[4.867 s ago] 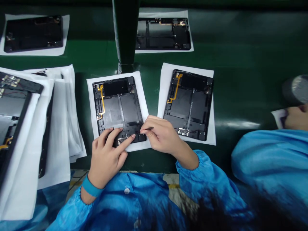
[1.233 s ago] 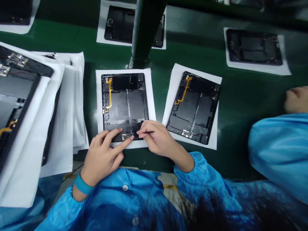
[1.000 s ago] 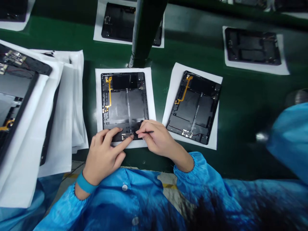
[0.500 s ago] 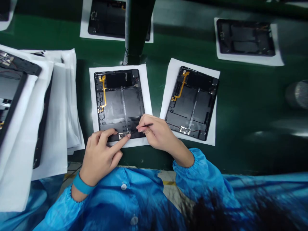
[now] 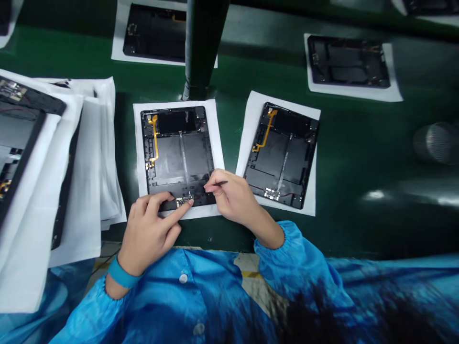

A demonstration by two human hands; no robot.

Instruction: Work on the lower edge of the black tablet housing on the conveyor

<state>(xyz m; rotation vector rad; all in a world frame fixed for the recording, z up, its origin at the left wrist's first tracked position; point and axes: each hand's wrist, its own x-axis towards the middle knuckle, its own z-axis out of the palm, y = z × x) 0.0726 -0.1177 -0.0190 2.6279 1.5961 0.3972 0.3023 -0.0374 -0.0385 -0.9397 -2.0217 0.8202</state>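
Note:
An opened tablet [image 5: 172,167] lies on a white sheet in front of me, its batteries and an orange flex cable showing. My left hand [image 5: 150,229] rests at its lower edge with fingers spread. One stretched fingertip touches the small circuit board [image 5: 183,200] there. Over the tablet's lower right corner, my right hand [image 5: 233,196] pinches a thin dark stick-like tool [image 5: 222,183]. Only a short piece of that tool sticks out past the fingers; the rest is hidden in the grip, so its exact kind cannot be told.
A second opened tablet [image 5: 281,157] lies on its own sheet to the right. At the left stands a stack of tablets interleaved with white sheets [image 5: 89,177]. Further tablets [image 5: 349,62] lie across the green table [image 5: 358,162]. A dark post [image 5: 204,48] rises behind the near tablet.
My view has shifted a little, so the tablets on the right and at the back appear slightly further left. Both hands keep nearly the same place and pose on the near tablet.

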